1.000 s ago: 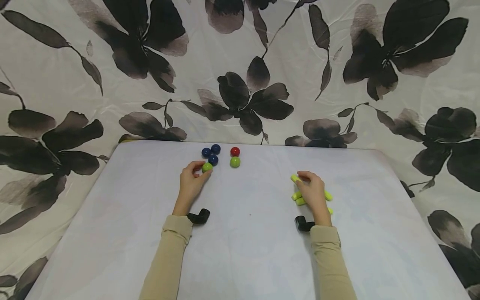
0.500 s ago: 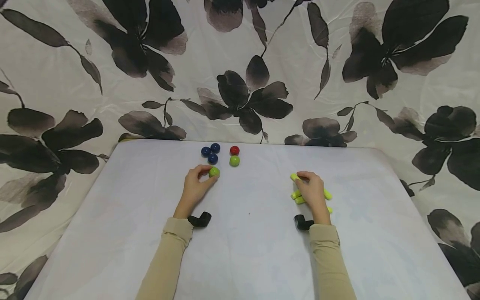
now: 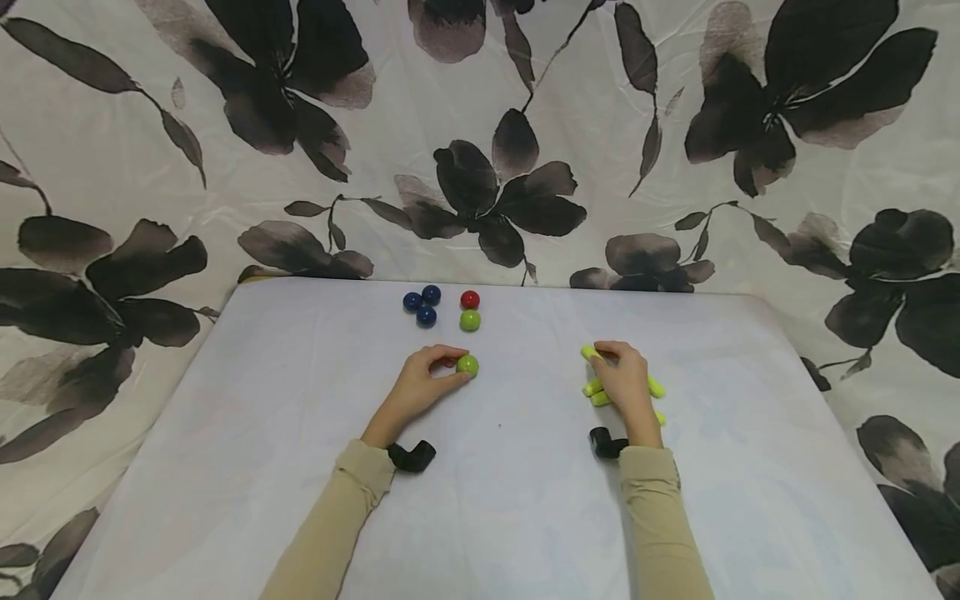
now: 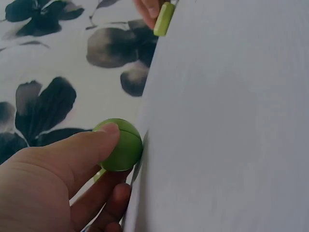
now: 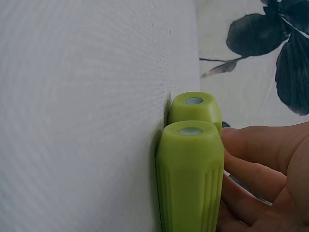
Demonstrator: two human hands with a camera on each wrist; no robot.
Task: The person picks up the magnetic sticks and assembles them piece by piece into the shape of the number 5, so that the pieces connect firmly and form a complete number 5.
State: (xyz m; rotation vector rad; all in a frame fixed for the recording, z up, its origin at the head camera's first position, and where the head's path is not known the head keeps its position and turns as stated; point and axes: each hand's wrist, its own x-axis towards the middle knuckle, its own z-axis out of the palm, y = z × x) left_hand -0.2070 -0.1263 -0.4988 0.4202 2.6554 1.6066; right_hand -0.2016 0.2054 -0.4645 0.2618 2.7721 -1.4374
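Observation:
My left hand [image 3: 423,383] pinches a green ball [image 3: 467,365] between thumb and fingertips; the left wrist view shows the same green ball [image 4: 123,147] close up, with a thin seam line. On the right, my right hand [image 3: 624,373] grips a short yellow-green stick [image 3: 590,353] at the far end of a small group. More yellow-green sticks [image 3: 598,399] lie under and around this hand, partly hidden by it. Up close in the right wrist view, two ribbed yellow-green sticks [image 5: 190,179] show tapered ends with a grey round spot; the right fingers are beside them.
Three dark blue balls [image 3: 426,316] sit together toward the back of the white table [image 3: 495,500]. To their right stand a red ball [image 3: 469,299] and another green ball [image 3: 470,320], front to back. A flower-patterned cloth [image 3: 480,100] hangs behind the table's back edge.
My left hand has drawn the green ball away from the blue balls, toward me and to the right, in front of the other green ball. My right hand stays on the sticks.

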